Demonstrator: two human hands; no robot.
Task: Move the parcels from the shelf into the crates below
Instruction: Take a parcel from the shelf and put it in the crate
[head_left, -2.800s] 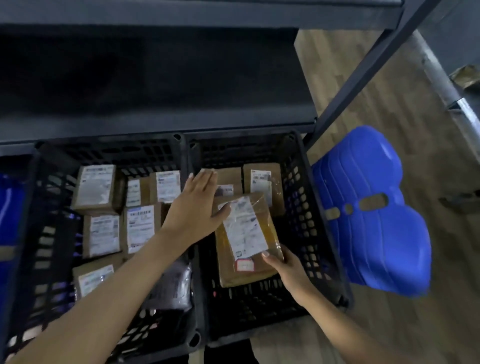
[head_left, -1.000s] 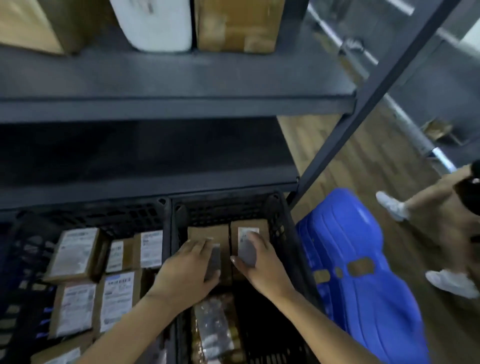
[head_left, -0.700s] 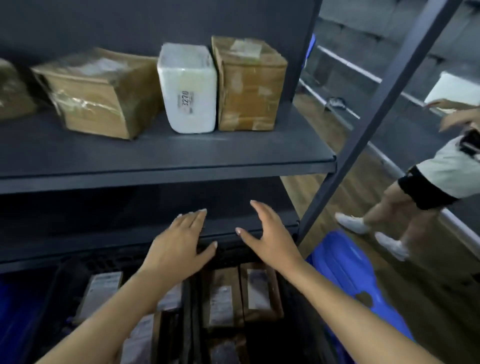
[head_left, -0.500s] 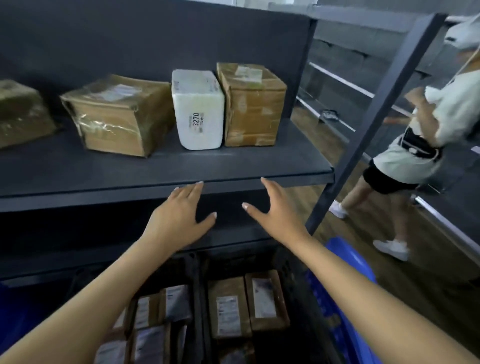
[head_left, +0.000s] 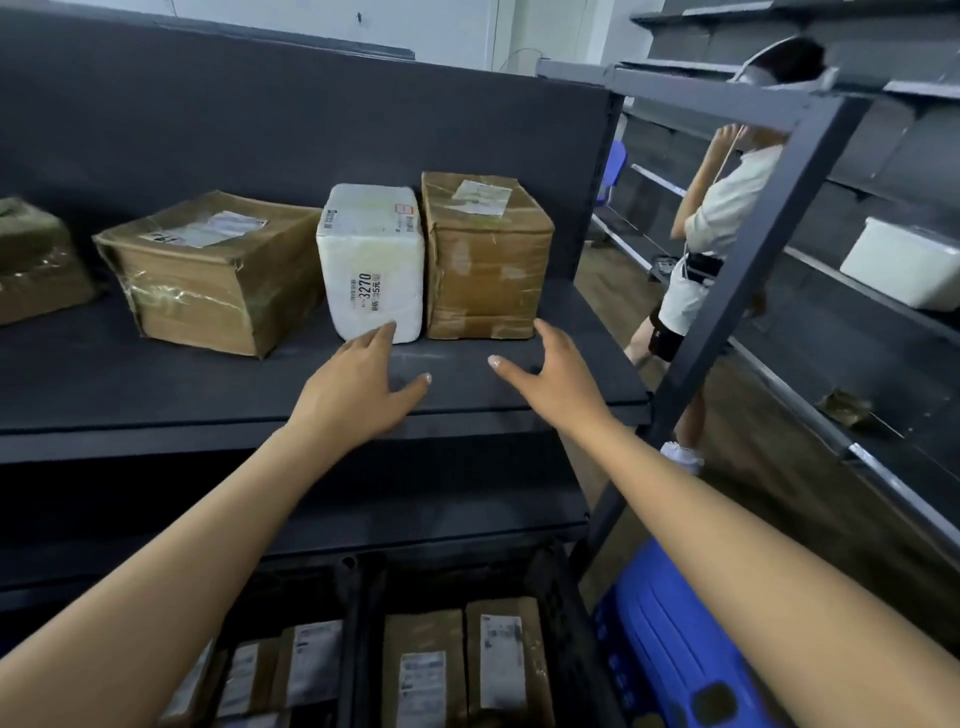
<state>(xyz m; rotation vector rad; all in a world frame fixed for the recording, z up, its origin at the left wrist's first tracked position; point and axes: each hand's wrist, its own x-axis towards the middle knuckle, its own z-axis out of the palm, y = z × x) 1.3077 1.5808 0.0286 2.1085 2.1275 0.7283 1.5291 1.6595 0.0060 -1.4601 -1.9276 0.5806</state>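
On the dark shelf (head_left: 156, 379) stand a wide brown box (head_left: 208, 270), a white foam parcel (head_left: 371, 260) marked 3270 and a tall brown box (head_left: 485, 254). A further brown box (head_left: 31, 260) shows at the left edge. My left hand (head_left: 358, 384) reaches over the shelf, fingers straight, its tips at the foot of the white parcel. My right hand (head_left: 553, 379) hovers empty with spread fingers just in front of the tall brown box. Below, two black crates (head_left: 358, 613) hold several labelled parcels (head_left: 498, 660).
A grey shelf post (head_left: 748, 270) rises at the right. Behind it a person (head_left: 711, 244) stands in the aisle by another rack with a white box (head_left: 904, 265). A blue plastic seat (head_left: 670, 654) lies on the wooden floor beside the crates.
Both hands left the crate and rose empty to the upper shelf. My view lifted from the crates to the shelf. The person in the aisle walked further in.
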